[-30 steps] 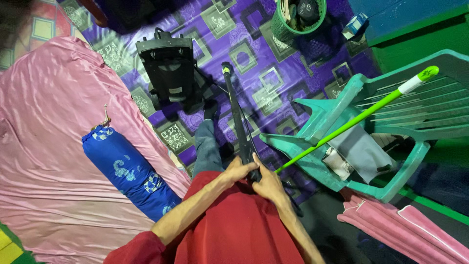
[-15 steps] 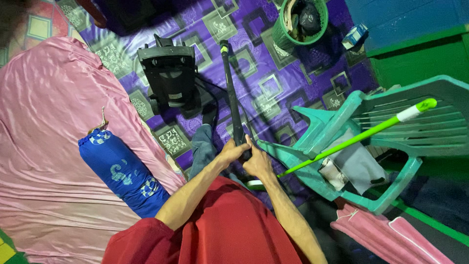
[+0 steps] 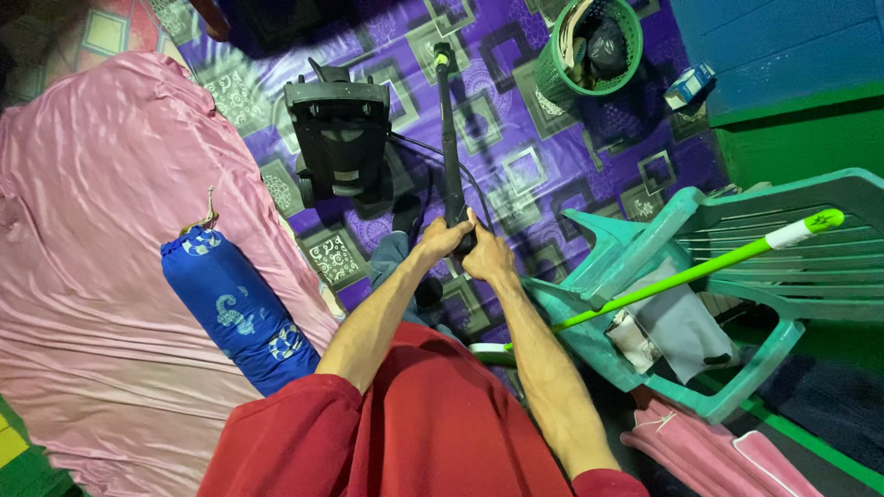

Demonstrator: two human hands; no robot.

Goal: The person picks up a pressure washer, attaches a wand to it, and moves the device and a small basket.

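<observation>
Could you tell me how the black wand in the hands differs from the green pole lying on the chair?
The black wand is dark and gripped by both hands; the green pole is bright green with a white band, and untouched. The wand points away over the rug; the pole slants across the teal chair. Both are long and slim.

At the bottom centre of the frame the person wears a loose red shirt with short sleeves, creased across the front; both forearms are bare, with no watch or rings.

Purple patterned floor mat (image 3: 516, 175) is carrying the things.
Beyond the fingers (image 3: 465, 230), a black machine (image 3: 339, 138) and a green basket (image 3: 589, 51) are standing on it; to their right a teal plastic chair (image 3: 737, 276) is lying, to their left a pink sheet (image 3: 101, 276) is spreading.
</observation>
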